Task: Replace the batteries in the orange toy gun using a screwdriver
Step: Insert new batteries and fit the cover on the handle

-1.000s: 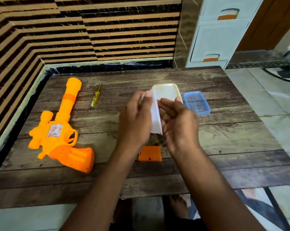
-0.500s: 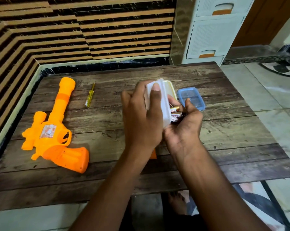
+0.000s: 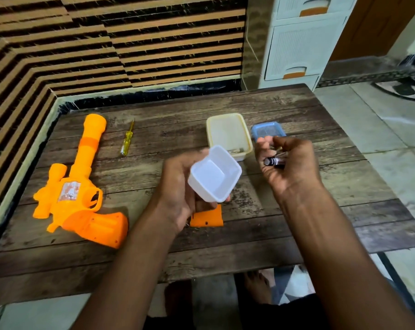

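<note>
The orange toy gun (image 3: 78,186) lies on its side at the left of the wooden table (image 3: 297,229). A yellow-handled screwdriver (image 3: 127,139) rests just right of its barrel. The gun's orange battery cover (image 3: 207,217) lies flat near the table's front, partly under my left hand (image 3: 178,186). That hand holds a small white plastic container (image 3: 215,173), tilted with its empty inside facing me. My right hand (image 3: 290,163) is cupped around batteries (image 3: 276,161), dark ends showing.
A cream plastic tub (image 3: 229,135) with small items at its near end stands behind my hands. A blue lid (image 3: 268,131) lies to its right. A striped wall bounds the left and back; a white drawer unit (image 3: 301,44) stands beyond.
My hands have parted. The white container, earlier pressed against my right palm, is now tipped away and empty in my left hand. The batteries now lie in my right hand.
</note>
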The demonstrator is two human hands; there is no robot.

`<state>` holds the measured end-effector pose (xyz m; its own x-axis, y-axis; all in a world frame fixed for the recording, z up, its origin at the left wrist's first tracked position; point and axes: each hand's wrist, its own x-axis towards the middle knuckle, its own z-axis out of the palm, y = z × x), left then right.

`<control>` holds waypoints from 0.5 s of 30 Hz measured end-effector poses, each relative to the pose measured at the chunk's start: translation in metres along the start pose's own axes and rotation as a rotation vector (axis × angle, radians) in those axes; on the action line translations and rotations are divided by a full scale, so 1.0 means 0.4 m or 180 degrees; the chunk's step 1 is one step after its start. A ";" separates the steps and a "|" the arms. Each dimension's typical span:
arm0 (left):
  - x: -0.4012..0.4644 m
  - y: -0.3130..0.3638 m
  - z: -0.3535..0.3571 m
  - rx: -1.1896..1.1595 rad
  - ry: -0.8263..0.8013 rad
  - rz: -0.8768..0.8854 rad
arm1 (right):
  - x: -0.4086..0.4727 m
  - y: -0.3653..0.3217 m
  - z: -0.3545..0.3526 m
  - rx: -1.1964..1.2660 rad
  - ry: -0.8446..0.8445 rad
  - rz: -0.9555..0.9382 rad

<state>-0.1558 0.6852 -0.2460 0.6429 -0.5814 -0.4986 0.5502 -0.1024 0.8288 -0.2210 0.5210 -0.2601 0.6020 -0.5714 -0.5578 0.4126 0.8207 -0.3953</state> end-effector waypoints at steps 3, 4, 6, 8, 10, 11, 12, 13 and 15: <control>0.017 -0.022 -0.014 0.0425 -0.0160 -0.0271 | 0.009 -0.013 -0.007 -0.0096 -0.0107 -0.0057; 0.023 -0.031 -0.015 0.0574 -0.0151 -0.0250 | 0.010 -0.015 -0.009 -0.0111 -0.0153 -0.0056; 0.032 -0.043 -0.005 0.0991 0.0015 0.0074 | 0.007 -0.018 -0.009 -0.0167 -0.0271 -0.0019; 0.041 -0.056 0.010 0.1553 0.0187 0.0551 | 0.006 -0.018 -0.009 -0.0252 -0.0328 -0.0034; 0.056 -0.073 0.027 0.2259 0.0284 0.1103 | 0.003 -0.019 -0.010 -0.0543 -0.0384 -0.0148; 0.068 -0.083 0.033 0.2615 0.0309 0.1331 | 0.003 -0.019 -0.011 -0.0724 -0.0416 -0.0219; 0.076 -0.092 0.041 0.2912 0.0302 0.1487 | -0.001 -0.020 -0.010 -0.0877 -0.0429 -0.0281; 0.083 -0.101 0.048 0.3104 0.0265 0.1567 | -0.003 -0.021 -0.010 -0.0997 -0.0425 -0.0329; 0.092 -0.119 0.063 0.3347 0.0167 0.1532 | -0.009 -0.022 -0.007 -0.1190 -0.0449 -0.0395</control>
<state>-0.1717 0.6484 -0.2975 0.7002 -0.7111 -0.0636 -0.4567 -0.5147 0.7256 -0.2285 0.5159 -0.2567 0.6618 -0.6377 -0.3942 0.2269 0.6716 -0.7054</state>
